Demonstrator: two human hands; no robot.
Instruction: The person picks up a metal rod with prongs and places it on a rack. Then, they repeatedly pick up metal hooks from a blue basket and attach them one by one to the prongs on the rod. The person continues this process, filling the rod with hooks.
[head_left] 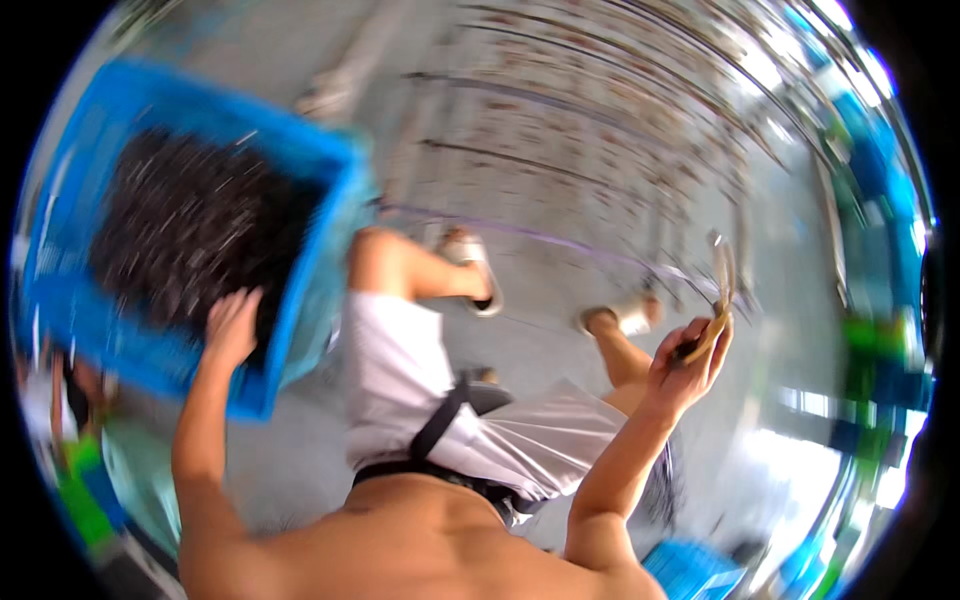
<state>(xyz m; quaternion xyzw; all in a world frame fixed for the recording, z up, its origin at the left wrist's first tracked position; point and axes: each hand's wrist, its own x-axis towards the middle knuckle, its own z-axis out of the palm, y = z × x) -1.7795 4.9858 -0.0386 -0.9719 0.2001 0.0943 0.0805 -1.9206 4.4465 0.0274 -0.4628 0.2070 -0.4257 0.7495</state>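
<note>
My left hand (232, 325) reaches over the near edge of a blue plastic crate (285, 325) on the left. Its fingers touch a heap of small dark pieces (190, 225) in the crate; motion blur hides how they are bent. On the right, out over the floor, my right hand (688, 362) is closed around a hand tool (722, 285) with yellowish handles, which looks like pliers. The tool's pale, shiny end points away from me. Something dark shows in that palm, too blurred to name.
Ahead stands a rack (580, 130) of thin horizontal rods with rows of small brownish pieces. A second blue crate (693, 570) is at the lower right. Blurred blue and green things (870, 370) line the right side. My feet stand on the grey floor (540, 265).
</note>
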